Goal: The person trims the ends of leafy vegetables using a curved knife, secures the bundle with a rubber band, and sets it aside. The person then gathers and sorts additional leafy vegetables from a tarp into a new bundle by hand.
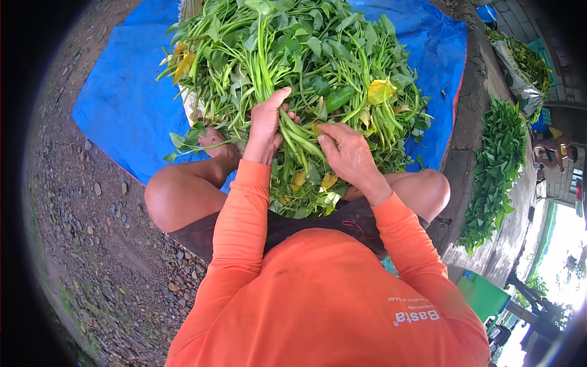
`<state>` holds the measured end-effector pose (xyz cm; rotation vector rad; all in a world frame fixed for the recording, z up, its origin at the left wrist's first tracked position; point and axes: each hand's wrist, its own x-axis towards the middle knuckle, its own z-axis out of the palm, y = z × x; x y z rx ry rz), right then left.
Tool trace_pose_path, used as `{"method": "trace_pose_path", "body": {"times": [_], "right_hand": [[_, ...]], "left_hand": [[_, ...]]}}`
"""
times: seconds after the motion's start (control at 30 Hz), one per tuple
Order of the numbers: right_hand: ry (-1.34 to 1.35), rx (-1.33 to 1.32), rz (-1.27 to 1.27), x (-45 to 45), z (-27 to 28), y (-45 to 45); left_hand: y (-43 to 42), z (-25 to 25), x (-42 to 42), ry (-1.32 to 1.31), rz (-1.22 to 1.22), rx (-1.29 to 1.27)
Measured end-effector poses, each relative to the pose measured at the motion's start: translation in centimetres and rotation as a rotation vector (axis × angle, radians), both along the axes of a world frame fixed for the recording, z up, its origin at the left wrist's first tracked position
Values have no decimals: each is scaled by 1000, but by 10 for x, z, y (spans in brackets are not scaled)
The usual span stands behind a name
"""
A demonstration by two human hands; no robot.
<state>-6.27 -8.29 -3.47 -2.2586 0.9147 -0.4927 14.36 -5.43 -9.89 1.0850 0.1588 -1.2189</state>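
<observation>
Long green stems form a bunch [262, 67] that my left hand [268, 122] grips around the middle, with its fingers wrapped and the thumb on top. The cut ends slant down to the right. My right hand [351, 156] is beside those lower ends, thumb and forefinger pinched close to a yellow bit of leaf; what lies between them is too small to tell. A large heap of leafy greens [342, 49], with some yellow leaves [381, 91], lies in front of me and between my bent legs.
A blue tarp [122, 92] lies beneath the heap. Stony ground [92, 202] is at the left. At the right are a row of leafy bundles [495, 177], a sack of greens [520, 79], a green container [483, 296] and part of another person [553, 151].
</observation>
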Motion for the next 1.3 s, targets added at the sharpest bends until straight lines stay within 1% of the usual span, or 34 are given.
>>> {"method": "trace_pose_path", "body": {"times": [0.03,0.1,0.13,0.23,0.3,0.37,0.47,0.5,0.57,0.63,0.67,0.7,0.77,0.87,0.97,1.0,1.03,1.1,1.13,1.17,1.23,1.27,1.3], "right_hand": [[59,80,51,-8,9,0],[68,38,116,-14,14,4],[75,22,148,-19,14,8],[-30,32,127,-22,9,20],[-22,-87,73,-28,5,29],[43,-34,28,-40,5,41],[235,21,97,-57,-18,51],[230,16,105,-52,-20,54],[230,-3,104,-26,-27,59],[207,235,233,11,-43,55],[201,283,310,31,-59,55],[188,327,392,54,-82,56],[231,271,559,99,-123,61],[181,251,549,157,-183,72],[233,282,463,200,-222,72],[298,272,496,210,-239,69],[398,320,499,218,-239,64],[422,222,518,231,-258,59],[468,299,543,233,-264,55],[452,288,562,232,-268,55],[428,254,605,230,-251,55],[297,244,506,226,-239,66],[190,231,469,219,-223,74]], "left_hand": [[1,4,2,-4,-11,-13],[1,10,5,-14,-37,-39],[-2,10,3,4,-22,-9],[0,12,0,47,-20,-67],[2,27,-5,50,24,-73],[1,29,-2,63,71,-78],[13,58,19,-107,97,-89],[19,69,26,-166,90,-96],[35,105,52,-338,170,-42],[52,144,85,-477,255,15],[62,158,105,-554,287,3],[71,171,122,-637,325,-10],[79,189,142,-706,507,9],[113,185,172,-695,469,-124],[134,186,170,-704,537,-111],[141,184,174,-718,547,-112],[146,182,179,-716,565,-104],[154,180,187,-715,600,-99],[153,181,186,-747,606,-73],[153,180,188,-741,598,-69],[157,180,189,-723,594,-67],[157,182,189,-716,602,-65],[157,184,187,-708,609,-61]]}}
